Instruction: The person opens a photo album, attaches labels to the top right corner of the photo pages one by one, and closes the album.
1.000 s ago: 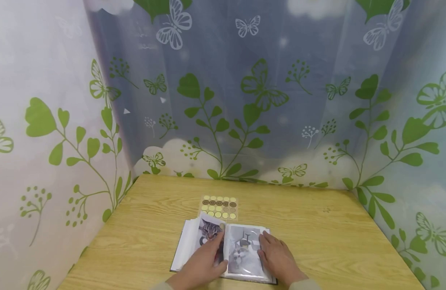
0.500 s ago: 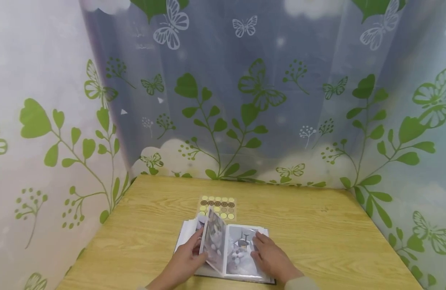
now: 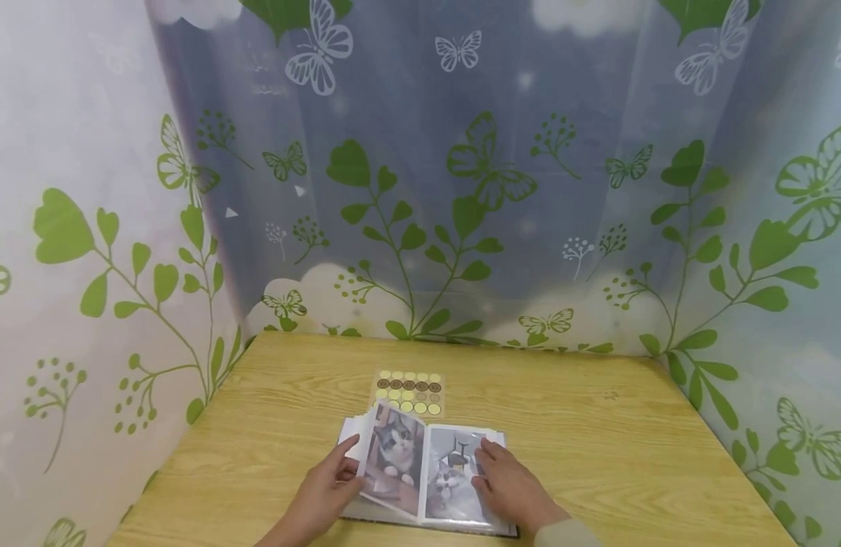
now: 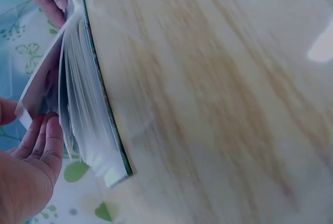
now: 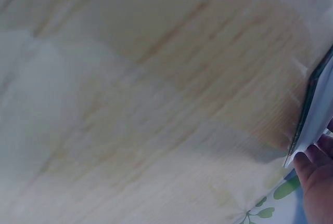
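An open photo album [image 3: 457,479] lies at the front of the table, with clear-sleeved pages and cat photos. My left hand [image 3: 322,486] has a partly raised page [image 3: 395,460] at its outer edge; that page bears a photo of a grey-and-white cat. In the left wrist view, fingers [image 4: 50,138] reach under the lifted page [image 4: 39,86], and another digit touches its opposite face. On the right-hand photo page, my right hand [image 3: 516,480] rests along the outer edge with loosely extended fingers. The right wrist view catches its fingertips [image 5: 307,161] beside the album's edge [image 5: 312,109].
Just behind the album lies a sheet of round stickers [image 3: 409,385] in yellow and brown rows, its near edge partly covered by the raised page. The wood-grain table [image 3: 564,403] is enclosed by curtains [image 3: 420,190] printed with leaves and butterflies.
A page has swung from the right over to the left, now showing the grey-and-white cat over the earlier tabby photo. My left hand moved left with it; my right hand stayed on the right page.
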The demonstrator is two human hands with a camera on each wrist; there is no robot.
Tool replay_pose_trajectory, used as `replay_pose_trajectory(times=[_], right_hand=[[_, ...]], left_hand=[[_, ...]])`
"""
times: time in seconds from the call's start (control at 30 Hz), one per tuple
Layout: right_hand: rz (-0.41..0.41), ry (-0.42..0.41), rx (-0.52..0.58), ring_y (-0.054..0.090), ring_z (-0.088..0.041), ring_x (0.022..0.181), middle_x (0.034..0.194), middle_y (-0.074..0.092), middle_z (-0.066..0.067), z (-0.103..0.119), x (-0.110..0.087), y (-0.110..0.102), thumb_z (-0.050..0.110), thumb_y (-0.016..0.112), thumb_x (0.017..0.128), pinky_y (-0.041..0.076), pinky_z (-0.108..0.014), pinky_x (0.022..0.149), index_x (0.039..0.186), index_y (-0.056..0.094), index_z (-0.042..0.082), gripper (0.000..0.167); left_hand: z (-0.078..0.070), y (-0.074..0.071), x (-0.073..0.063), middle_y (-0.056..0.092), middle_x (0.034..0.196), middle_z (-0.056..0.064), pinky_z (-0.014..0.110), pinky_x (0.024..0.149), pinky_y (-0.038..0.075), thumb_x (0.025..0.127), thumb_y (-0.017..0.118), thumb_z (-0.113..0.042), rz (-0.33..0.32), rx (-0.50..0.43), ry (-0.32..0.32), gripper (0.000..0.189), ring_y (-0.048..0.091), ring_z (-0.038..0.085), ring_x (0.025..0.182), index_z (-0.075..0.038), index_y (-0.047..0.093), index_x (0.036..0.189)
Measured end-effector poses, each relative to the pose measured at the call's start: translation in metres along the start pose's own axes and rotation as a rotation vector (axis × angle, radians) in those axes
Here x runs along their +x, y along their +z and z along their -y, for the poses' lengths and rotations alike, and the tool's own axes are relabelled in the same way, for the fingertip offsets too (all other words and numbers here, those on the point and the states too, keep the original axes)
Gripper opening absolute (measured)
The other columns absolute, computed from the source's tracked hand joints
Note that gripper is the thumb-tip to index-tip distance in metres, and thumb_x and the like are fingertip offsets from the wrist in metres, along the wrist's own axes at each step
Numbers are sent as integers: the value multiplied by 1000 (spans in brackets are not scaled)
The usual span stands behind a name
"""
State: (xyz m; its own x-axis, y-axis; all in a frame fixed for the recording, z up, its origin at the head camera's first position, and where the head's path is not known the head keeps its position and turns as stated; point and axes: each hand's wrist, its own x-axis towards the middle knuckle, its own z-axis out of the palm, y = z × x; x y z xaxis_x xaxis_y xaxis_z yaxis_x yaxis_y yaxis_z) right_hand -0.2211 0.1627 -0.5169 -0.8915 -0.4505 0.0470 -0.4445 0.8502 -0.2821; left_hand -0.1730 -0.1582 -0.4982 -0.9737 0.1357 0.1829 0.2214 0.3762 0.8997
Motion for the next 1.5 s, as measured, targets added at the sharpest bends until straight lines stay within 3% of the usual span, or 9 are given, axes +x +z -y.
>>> replay_pose_trajectory(times=[0.33, 0.93, 1.27, 1.33, 1.5], right_hand=[[28, 20, -18, 40, -39, 137, 147, 44, -24, 0, 3, 1, 26, 59, 99, 34, -52, 111, 136, 52, -8, 51], [46, 46, -2, 38, -39, 139, 149, 42, -23, 0, 4, 5, 27, 58, 99, 32, -53, 112, 139, 51, -6, 52], [43, 37, 6, 37, -40, 139, 149, 41, -24, 1, 3, 3, 26, 57, 100, 32, -54, 112, 139, 51, -7, 52], [42, 37, 5, 37, -40, 139, 150, 41, -24, 1, 3, 3, 26, 57, 100, 31, -54, 113, 139, 50, -7, 52], [36, 36, -2, 37, -40, 139, 150, 41, -24, 0, 3, 5, 26, 57, 100, 31, -53, 113, 139, 50, -7, 52]], left_hand=[[12, -8, -5, 64, 93, 8, 23, 68, 53, 86, 70, -2, 30, 7, -30, 55, 61, 11, 81, 12, 50, 135], [25, -11, -7, 56, 78, 0, 20, 57, 44, 85, 70, 2, 73, 118, -3, 39, 48, 2, 65, 11, 61, 121], [22, -12, -1, 56, 79, -5, 25, 61, 44, 91, 69, -12, 172, 355, -41, 27, 49, 9, 70, -1, 71, 116], [21, -11, -2, 55, 80, -4, 26, 60, 43, 91, 70, -19, 161, 408, -20, 29, 49, 9, 70, -2, 72, 114], [25, -6, -5, 55, 90, -2, 33, 66, 48, 84, 77, -34, 101, 609, 101, 35, 52, 13, 77, -7, 73, 107]])
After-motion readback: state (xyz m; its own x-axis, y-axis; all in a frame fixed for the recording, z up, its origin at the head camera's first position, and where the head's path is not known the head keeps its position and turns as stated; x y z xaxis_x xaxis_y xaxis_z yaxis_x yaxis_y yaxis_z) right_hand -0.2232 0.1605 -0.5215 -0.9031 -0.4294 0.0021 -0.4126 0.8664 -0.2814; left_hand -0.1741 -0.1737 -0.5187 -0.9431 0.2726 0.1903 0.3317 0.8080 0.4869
